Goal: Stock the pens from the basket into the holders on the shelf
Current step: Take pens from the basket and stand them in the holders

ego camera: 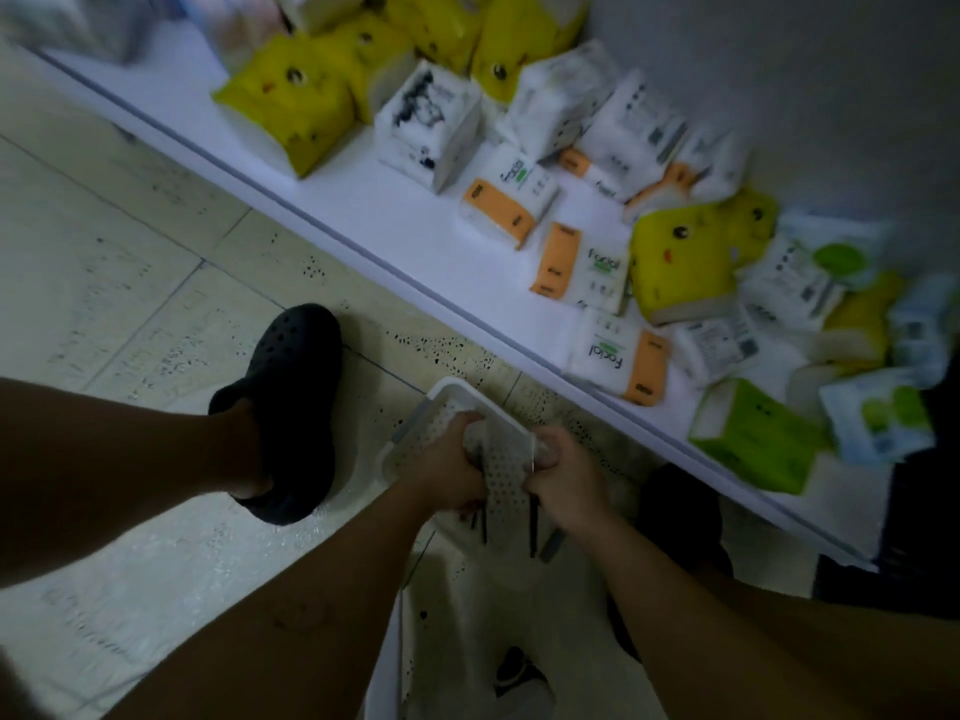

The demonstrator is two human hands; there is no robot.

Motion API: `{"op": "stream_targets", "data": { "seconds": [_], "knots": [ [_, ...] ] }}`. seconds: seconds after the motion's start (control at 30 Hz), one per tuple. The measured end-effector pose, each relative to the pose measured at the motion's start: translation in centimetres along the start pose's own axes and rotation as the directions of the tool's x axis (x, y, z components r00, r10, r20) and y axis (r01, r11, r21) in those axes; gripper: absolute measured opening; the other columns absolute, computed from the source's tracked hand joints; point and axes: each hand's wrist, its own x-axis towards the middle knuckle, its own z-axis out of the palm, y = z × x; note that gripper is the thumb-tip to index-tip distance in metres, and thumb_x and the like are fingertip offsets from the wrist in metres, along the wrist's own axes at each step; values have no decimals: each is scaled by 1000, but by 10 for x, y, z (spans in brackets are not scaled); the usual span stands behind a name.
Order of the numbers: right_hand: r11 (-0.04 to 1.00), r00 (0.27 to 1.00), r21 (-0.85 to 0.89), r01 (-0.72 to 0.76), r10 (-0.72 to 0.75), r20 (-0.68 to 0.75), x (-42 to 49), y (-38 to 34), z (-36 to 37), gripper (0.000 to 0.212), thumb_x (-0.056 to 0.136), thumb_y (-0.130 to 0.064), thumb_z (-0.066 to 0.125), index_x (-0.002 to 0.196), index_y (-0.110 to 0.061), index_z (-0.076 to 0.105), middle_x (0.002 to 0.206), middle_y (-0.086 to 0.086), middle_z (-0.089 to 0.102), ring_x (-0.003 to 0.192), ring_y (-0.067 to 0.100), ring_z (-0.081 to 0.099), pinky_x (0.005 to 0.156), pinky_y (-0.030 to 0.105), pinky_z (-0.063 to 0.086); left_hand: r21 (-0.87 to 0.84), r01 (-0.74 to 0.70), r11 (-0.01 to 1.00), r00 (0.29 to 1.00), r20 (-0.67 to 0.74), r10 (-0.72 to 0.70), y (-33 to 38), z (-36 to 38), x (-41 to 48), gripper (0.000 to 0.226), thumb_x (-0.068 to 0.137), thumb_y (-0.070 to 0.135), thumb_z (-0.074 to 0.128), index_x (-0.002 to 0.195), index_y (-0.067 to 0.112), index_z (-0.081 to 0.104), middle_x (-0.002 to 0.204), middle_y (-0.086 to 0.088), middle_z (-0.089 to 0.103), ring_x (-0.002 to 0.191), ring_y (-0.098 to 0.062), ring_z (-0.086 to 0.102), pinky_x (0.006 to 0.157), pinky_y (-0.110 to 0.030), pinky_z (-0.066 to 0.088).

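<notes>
Left forearm [291, 589] and right forearm [727, 605] enter from 7 and 5 o'clock and meet low in the frame, at 6 o'clock. Left hand [447, 472]: fingers curled over the top of a white perforated panel [501, 478], gripping it. Right hand [569, 478]: fingers likewise curled round the same panel from the 3 o'clock side, thumb hidden. Whether the panel belongs to the basket [448, 391] cannot be told. Basket is white, perforated inside, and sits on the tiled floor [156, 304] just beside the shelf's front edge, its visible corner pointing to 12 o'clock. Pens [532, 527]: several dark slender shafts show below the hands, beside and under the panel, long axes running roughly 12 to 6 o'clock. A grey one leans toward 1 o'clock. Which end is the tip cannot be told; the frame is dim and blurred. Black clog [293, 407] stands on the floor at 9 o'clock of the basket, toe toward 12 o'clock. Shelf [415, 236] is low and white, with its edge running from 10 to 4 o'clock. Tissue packs [602, 265] lie scattered on it, white with orange ends. Yellow packs [288, 101] lie at 12 o'clock and a green pack [753, 439] at 4 o'clock.
</notes>
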Motion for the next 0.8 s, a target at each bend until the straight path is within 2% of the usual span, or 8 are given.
{"op": "stream_targets", "data": {
  "seconds": [0.1,0.23,0.27,0.37,0.5,0.63,0.7,0.8],
  "knots": [
    [997,997,-19,69,-69,-43,-16,-15,-18,41,83,-6,71,96,-39,51,88,-9,63,83,13,63,76,39,56,36,-116,993,987,-109,119,20,5,-16,69,84,-1,64,141,24,34,116,-16,59,95,-32,64,69,-50,59],
    [986,980,15,168,-166,-106,-46,-33,-43,35,83,-8,72,96,-34,52,82,-11,59,74,5,59,57,13,46,51,-214,975,971,-94,218,53,11,-40,48,94,2,55,136,22,42,103,-22,62,69,-24,58,58,-36,54],
    [982,976,31,186,-181,-121,-54,-37,-49,34,84,-7,72,95,-33,53,81,-8,60,74,9,61,56,13,47,48,-232,972,968,-85,235,61,12,-47,45,95,2,53,135,21,44,102,-25,62,66,-23,56,57,-36,52],
    [968,956,81,238,-218,-197,-79,-48,-66,29,84,-3,70,99,-23,57,89,11,67,83,29,66,72,38,56,90,-295,951,949,-86,302,83,19,-68,39,95,7,56,131,23,48,104,-24,64,62,-20,57,56,-33,53],
    [947,925,141,289,-239,-294,-109,-57,-89,33,79,-6,77,98,-25,58,79,6,64,67,8,67,62,24,55,112,-392,913,914,-69,400,105,31,-95,34,93,10,61,124,17,51,101,-29,62,64,-27,58,59,-38,56],
    [924,911,220,314,-227,-345,-132,-69,-112,41,69,-7,84,100,-20,62,75,6,60,79,30,67,71,43,57,101,-476,874,876,-39,482,127,39,-122,34,88,8,68,117,17,54,78,-21,58,62,-28,58,60,-46,56],
    [907,894,224,355,-259,-366,-142,-79,-124,38,66,-7,86,93,-22,63,73,6,63,74,28,66,66,39,57,106,-522,846,849,-28,527,141,41,-134,36,85,8,72,116,18,56,71,-15,58,59,-27,59,57,-40,54],
    [865,843,203,460,-353,-405,-159,-95,-142,30,67,-3,85,84,-2,60,71,12,56,68,22,56,59,30,49,148,-610,779,787,-1,617,167,43,-151,38,81,14,77,112,23,57,66,-12,62,62,-29,64,59,-40,57]
  ]
}}
